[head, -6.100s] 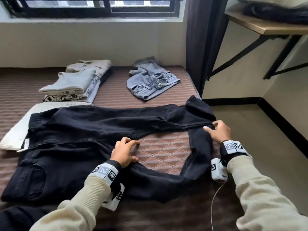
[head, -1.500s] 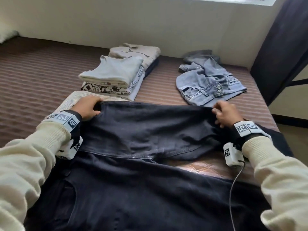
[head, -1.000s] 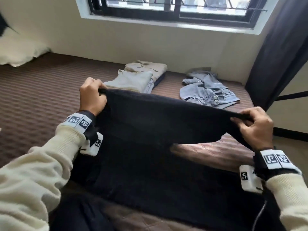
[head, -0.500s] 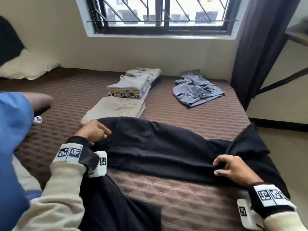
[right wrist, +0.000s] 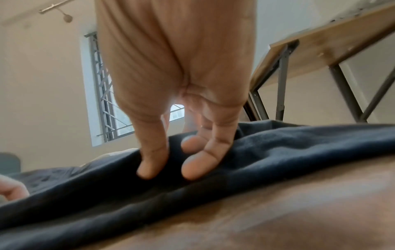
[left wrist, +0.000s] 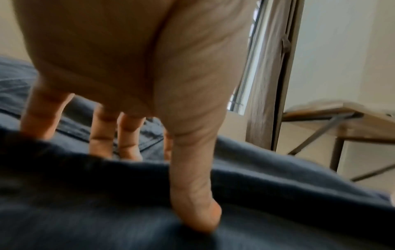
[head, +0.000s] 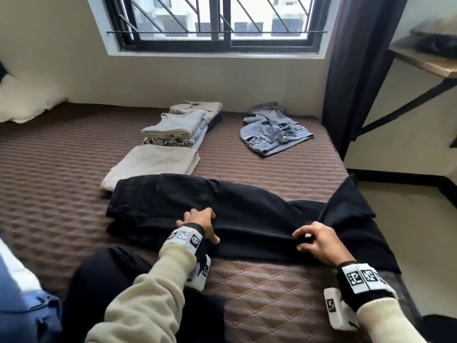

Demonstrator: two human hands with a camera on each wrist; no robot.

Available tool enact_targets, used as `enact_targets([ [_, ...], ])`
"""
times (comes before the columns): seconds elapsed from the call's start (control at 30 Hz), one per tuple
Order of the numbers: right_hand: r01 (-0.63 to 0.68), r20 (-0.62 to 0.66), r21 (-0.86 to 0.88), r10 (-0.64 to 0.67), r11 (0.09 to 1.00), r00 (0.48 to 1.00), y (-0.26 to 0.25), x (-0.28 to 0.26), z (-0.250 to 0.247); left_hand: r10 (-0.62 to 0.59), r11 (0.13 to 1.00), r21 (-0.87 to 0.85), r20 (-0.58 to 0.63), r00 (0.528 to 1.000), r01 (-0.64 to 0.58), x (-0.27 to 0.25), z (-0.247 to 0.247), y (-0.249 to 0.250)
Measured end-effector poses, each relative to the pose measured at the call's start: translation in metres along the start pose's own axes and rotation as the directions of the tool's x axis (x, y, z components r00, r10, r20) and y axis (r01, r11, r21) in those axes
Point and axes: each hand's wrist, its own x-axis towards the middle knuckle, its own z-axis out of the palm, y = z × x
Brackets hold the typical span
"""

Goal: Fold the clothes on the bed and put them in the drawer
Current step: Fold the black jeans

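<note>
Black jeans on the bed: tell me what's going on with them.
A person is folding the black denim jeans laid across the brown quilted bed. The left hand presses them flat with spread fingers, and the right hand pinches the near edge. Behind lie a folded cream knit, a stack of folded tops and light blue jeans.

Left hand (head: 199, 223) flat, fingers spread; right hand (head: 319, 243) fingers curled, pinching.
</note>
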Motion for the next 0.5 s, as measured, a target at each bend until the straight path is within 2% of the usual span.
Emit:
enact_targets([
  [0.07, -0.028, -0.058, 0.077, 0.033, 0.997, 0.998, -0.002, 0.003, 0.001, -0.017, 1.0, 0.015, -0.071, 0.997, 0.018, -0.001, 0.008, 0.002],
  [0.13, -0.047, -0.146, 0.234, 0.083, 0.971, 0.986, -0.005, 0.006, 0.0, 0.002, 1.0, -0.015, -0.181, 0.983, -0.005, -0.002, 0.008, -0.001],
  [0.2, -0.006, -0.238, 0.363, 0.099, 0.932, 0.966, -0.01, 0.003, -0.003, 0.034, 0.996, -0.066, -0.275, 0.961, -0.054, -0.009, -0.003, -0.006],
  [0.3, 0.065, -0.305, 0.419, 0.073, 0.906, 0.95, -0.006, -0.004, -0.006, 0.116, 0.988, -0.05, -0.374, 0.92, -0.146, -0.024, -0.017, -0.011],
  [0.37, 0.021, -0.216, 0.41, 0.075, 0.912, 0.973, 0.006, -0.01, 0.001, 0.14, 0.989, 0.007, -0.327, 0.935, -0.146, -0.034, -0.015, -0.011],
  [0.43, -0.104, -0.016, 0.377, 0.119, 0.92, 0.993, 0.013, -0.016, 0.009, 0.142, 0.987, 0.102, -0.15, 0.978, -0.128, -0.038, -0.003, -0.01],
  [0.5, -0.169, 0.099, 0.383, 0.141, 0.908, 0.985, 0.016, -0.02, 0.009, 0.123, 0.979, 0.163, 0.016, 0.992, -0.124, -0.04, 0.006, -0.006],
])
